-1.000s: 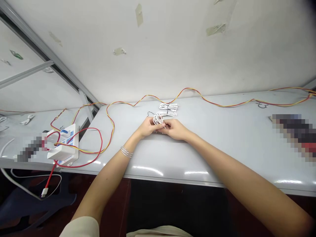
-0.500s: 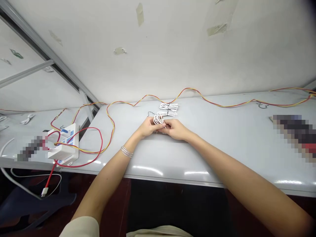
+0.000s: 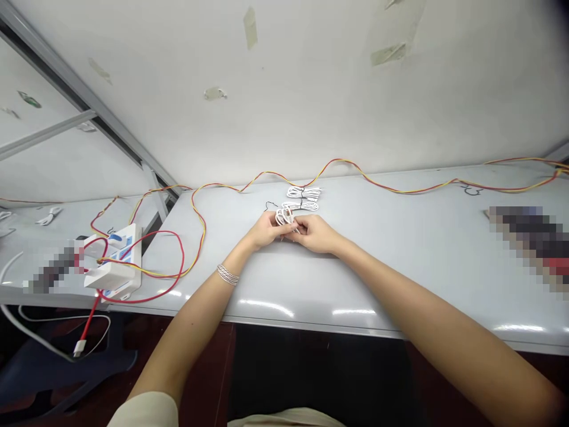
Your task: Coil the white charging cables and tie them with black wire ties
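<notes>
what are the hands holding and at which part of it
The left hand and right hand both hold a small coil of white cable, pinched at its lower edge; the fingers partly hide the exact grip.

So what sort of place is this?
Probably an electrical assembly workshop: a long white workbench, a power strip trailing red-and-yellow wires, and coiled white cables between the left hand and right hand.
</notes>
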### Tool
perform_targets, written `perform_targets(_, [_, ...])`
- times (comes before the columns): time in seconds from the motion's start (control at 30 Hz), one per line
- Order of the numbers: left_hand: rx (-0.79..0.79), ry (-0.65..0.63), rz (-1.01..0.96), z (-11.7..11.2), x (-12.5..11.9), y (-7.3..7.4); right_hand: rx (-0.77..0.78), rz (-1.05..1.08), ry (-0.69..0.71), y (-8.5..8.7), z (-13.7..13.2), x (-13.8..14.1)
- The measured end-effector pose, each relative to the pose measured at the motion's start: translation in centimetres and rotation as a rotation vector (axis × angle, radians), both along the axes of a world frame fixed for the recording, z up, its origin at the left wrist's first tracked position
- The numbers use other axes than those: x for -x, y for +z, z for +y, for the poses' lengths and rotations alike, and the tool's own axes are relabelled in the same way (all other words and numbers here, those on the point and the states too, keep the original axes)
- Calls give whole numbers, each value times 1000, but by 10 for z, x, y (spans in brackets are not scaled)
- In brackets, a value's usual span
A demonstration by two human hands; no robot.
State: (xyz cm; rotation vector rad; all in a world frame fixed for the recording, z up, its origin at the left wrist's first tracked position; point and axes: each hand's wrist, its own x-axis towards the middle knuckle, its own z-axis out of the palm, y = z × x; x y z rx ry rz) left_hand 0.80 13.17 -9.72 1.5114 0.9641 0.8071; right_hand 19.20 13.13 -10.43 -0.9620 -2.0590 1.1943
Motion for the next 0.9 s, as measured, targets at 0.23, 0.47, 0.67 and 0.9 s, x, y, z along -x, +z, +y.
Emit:
perform_targets(0.23, [19,13,-58,-1,-2,1,-11,-3,-24,-2,1,1])
perform_targets(0.47, [54,26,-52,-2,-3,4,36,34,-14,0,-1,1])
perform_targets(0.67, [43,34,-38,-2,-3,4,30,43,-3,1,0,1])
perform_targets(0.9, [21,25,-19,-2,-2,3,15,41,-3,1,-1,1])
